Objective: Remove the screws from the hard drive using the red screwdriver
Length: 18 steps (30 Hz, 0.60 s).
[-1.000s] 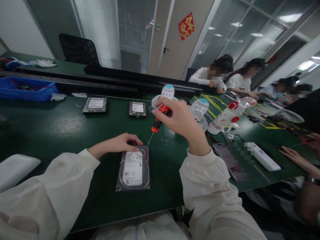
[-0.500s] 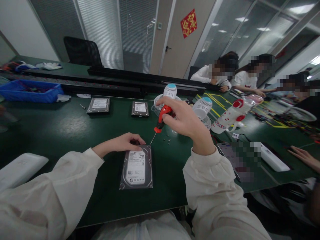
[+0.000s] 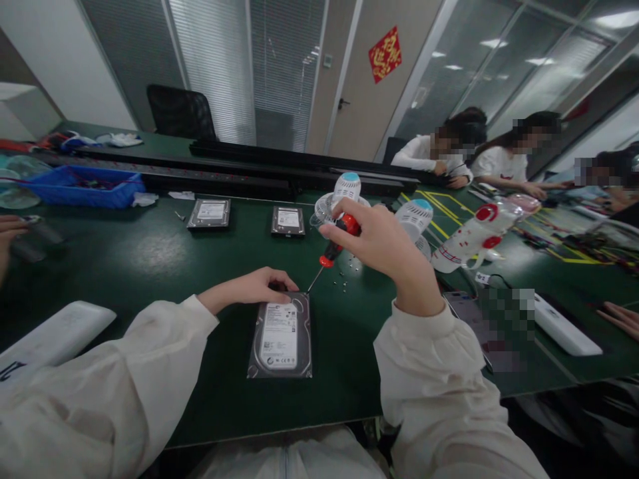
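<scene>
A hard drive (image 3: 280, 336) with a white label lies flat on the green table in front of me. My left hand (image 3: 252, 286) grips its far left corner, thumb on top and the other fingers over the far edge. In my right hand (image 3: 389, 249) is a red and black screwdriver (image 3: 331, 253), held at a slant. Its tip meets the drive's far right corner; whether it sits in a screw is too small to tell. Just right of the shaft, several small screws (image 3: 344, 286) are scattered on the table.
Two more hard drives (image 3: 210, 213) (image 3: 288, 221) lie farther back. Beyond my right hand stand white fans (image 3: 415, 216) and a red and white bottle (image 3: 476, 233). A phone (image 3: 469, 319) lies right, a white device (image 3: 64, 332) left. A blue bin (image 3: 94, 189) stands back left. Co-workers sit right; another person's hand (image 3: 10, 233) shows left.
My right thumb and fingers have shifted on the screwdriver handle, the thumb now reaching farther left. The tip stays at the same corner. My view has turned slightly left.
</scene>
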Motion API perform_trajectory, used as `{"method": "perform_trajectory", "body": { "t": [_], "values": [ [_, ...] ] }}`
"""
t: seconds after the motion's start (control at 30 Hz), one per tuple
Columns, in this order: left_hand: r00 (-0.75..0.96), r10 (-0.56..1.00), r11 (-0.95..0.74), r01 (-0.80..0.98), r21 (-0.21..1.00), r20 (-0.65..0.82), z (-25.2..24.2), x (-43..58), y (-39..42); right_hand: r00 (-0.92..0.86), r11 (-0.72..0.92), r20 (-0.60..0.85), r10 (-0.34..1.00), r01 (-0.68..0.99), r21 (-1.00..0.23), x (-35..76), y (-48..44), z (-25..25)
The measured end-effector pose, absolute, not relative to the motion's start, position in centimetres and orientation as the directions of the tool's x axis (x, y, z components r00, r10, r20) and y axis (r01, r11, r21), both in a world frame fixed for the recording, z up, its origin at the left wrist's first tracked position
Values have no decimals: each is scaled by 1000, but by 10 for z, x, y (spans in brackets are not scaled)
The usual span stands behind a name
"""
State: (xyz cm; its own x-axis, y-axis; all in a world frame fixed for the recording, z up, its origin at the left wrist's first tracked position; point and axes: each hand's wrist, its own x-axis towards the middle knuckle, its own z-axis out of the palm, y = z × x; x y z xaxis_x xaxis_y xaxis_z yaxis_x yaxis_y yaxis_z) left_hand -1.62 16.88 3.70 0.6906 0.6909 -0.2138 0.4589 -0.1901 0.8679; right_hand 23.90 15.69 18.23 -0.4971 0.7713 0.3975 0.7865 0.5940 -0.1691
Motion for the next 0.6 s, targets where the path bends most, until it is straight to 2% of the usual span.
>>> {"method": "perform_trajectory", "body": {
  "t": [0.2,0.37,0.6],
  "values": [
    [707,685,-214,425,880,-175,37,-16,169,-563,647,360,744,741,-179,240,155,184],
    [699,688,-198,440,876,-195,36,-17,169,-491,591,398,775,786,-180,237,156,184],
    [706,688,-199,406,892,-168,36,-16,168,-596,697,393,700,690,-196,238,158,181]
  ]
}}
